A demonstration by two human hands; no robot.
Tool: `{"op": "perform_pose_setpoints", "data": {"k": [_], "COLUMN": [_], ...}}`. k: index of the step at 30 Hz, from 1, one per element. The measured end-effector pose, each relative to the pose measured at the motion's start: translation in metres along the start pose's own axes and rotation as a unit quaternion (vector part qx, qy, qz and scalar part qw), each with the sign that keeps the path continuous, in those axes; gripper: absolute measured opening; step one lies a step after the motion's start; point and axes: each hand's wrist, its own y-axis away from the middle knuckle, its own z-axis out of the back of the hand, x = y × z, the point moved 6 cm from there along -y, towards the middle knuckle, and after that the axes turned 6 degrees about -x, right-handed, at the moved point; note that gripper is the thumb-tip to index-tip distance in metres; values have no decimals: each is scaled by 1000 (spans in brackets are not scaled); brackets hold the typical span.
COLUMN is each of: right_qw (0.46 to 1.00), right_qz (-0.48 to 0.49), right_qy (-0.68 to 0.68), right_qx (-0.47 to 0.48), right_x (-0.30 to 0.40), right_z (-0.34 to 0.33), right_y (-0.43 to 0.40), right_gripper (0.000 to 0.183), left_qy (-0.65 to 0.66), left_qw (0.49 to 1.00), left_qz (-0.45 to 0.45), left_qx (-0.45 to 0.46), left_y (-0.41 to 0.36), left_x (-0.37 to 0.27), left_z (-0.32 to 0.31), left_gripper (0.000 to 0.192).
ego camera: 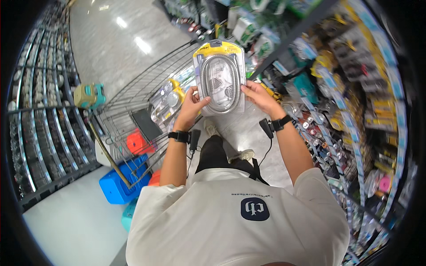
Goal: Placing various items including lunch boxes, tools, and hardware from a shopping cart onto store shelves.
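Note:
In front of me I hold up a clear blister pack with a yellow top point(219, 78). A coiled metal shower hose point(205, 79) shows through its plastic, looped around a printed card. My left hand point(191, 108) grips the lower left edge, the thumb lying on the front. On the opposite edge my right hand point(261, 94) pinches the pack between thumb and fingers. Both wrists wear black straps with small cabled devices. Just left of the pack stands a wire shopping cart point(143, 74) with packaged goods point(168, 103) inside, some with yellow parts.
Shelves of hanging packaged goods point(346, 109) run along my right. Racks of small items point(43, 99) line the far left. By the cart are a blue plastic stool point(113, 184), a red-orange plastic item point(138, 143) and a beige-and-teal stool point(87, 96). Grey floor point(109, 36) extends ahead.

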Motion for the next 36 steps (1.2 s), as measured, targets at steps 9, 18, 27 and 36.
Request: {"op": "perform_pose_setpoints", "data": {"k": [9, 18, 27, 36], "right_qw": [948, 885, 829, 713], "right_qz": [244, 311, 429, 509], "right_qy": [-81, -52, -22, -49], "right_qx": [-186, -342, -357, -480], "right_x": [64, 119, 142, 207], "right_z": [97, 165, 188, 229], "right_y": [217, 419, 501, 561], "right_gripper": [42, 56, 57, 35], "left_qy": [-53, -17, -82, -68], "left_qw": [973, 870, 870, 824], "left_qz": [-96, -197, -237, -311], "left_qx": [201, 452, 424, 468], "left_y": [66, 120, 160, 176], "left_x": [-28, -36, -71, -120], "left_z": [-227, -410, -507, -601], "left_gripper": [46, 42, 15, 18]}}
